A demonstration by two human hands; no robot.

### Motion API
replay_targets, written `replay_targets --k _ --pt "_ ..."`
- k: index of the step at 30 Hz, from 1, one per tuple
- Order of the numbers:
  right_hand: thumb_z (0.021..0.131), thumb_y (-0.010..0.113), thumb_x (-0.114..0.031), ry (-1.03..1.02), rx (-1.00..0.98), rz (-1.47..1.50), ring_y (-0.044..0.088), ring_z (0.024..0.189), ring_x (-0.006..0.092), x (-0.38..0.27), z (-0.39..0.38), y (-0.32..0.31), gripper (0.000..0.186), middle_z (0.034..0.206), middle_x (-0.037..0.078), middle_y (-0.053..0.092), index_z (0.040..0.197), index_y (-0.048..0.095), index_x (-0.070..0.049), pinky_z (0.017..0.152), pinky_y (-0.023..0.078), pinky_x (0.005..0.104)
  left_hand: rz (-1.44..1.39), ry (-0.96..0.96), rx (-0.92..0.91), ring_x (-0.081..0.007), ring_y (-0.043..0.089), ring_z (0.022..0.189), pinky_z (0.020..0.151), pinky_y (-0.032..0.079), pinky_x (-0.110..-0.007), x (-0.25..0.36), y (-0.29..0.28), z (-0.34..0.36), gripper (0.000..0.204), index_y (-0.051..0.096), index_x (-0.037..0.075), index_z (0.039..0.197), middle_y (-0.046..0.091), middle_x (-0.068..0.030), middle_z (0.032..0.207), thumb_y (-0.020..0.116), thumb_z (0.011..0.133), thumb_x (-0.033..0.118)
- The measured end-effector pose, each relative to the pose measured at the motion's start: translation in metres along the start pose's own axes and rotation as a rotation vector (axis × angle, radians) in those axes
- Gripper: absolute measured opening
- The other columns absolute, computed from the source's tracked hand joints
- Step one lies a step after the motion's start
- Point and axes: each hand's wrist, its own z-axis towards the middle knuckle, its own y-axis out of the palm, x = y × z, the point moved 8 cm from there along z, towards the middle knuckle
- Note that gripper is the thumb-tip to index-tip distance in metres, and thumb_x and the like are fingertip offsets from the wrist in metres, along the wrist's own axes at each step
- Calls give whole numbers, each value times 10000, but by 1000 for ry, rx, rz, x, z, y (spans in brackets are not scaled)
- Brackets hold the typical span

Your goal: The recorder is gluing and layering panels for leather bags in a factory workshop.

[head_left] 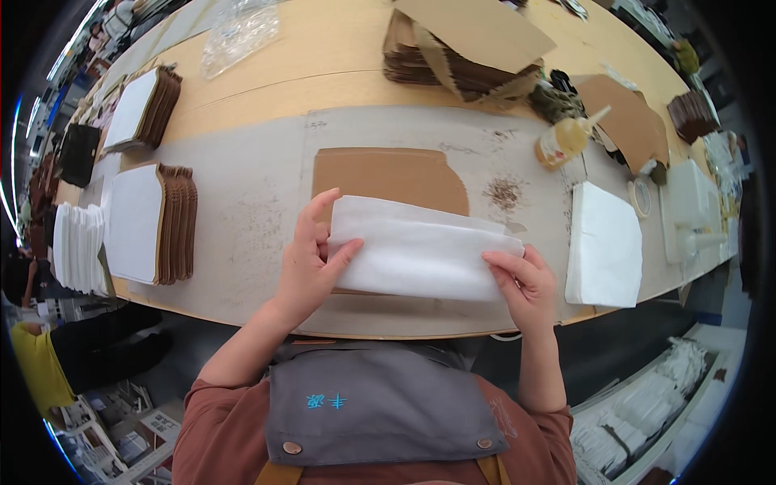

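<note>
Head view: grey fabric apron (380, 412) carries blue characters. Left hand (307, 263) and right hand (525, 287) each pinch one end of the white rectangular cloth-like sheet (424, 260) between them; long axis left-right, neither hand nearer. Partly hidden beyond: flat brown panel (388, 174) on grey-covered surface (250, 202). Farther right, yellowish plastic bottle (559, 145), label unreadable.

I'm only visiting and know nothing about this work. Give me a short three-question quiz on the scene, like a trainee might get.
1. True or false: the left hand and the right hand both hold the white sheet.
2. What does the white sheet partly hide from view?
A) tape roll
B) brown piece
C) plastic bag
3. Fill in: the yellowish bottle is to the ____ of the brown piece.

Key: 1 true; 2 B; 3 right.
</note>
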Motion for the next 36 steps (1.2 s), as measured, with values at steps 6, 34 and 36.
replay_targets --k 6,34,36 --pt "865 733 2 26 -33 -46 624 775 141 -7 32 36 222 934 74 670 1073 765 -66 675 487 251 -56 74 60 -36 592 669 590 462 -208 -33 -40 3 546 413 98 1446 683 -68 995 642 959 8" --pt "856 733 4 49 -32 -252 610 793 166 29 110 73 215 905 72 647 1058 765 -61 665 460 264 252 121 40 -223 643 684 626 521 -322 -46 -61 88 138 724 47 1048 671 -99 875 696 920 94" --pt "857 732 3 55 -39 -266 611 793 167 29 110 73 214 909 73 649 1059 765 -60 665 462 265 251 107 35 -222 642 683 625 520 -321 -47 -60 89 139 723 46 1048 671 -98 878 696 920 93"
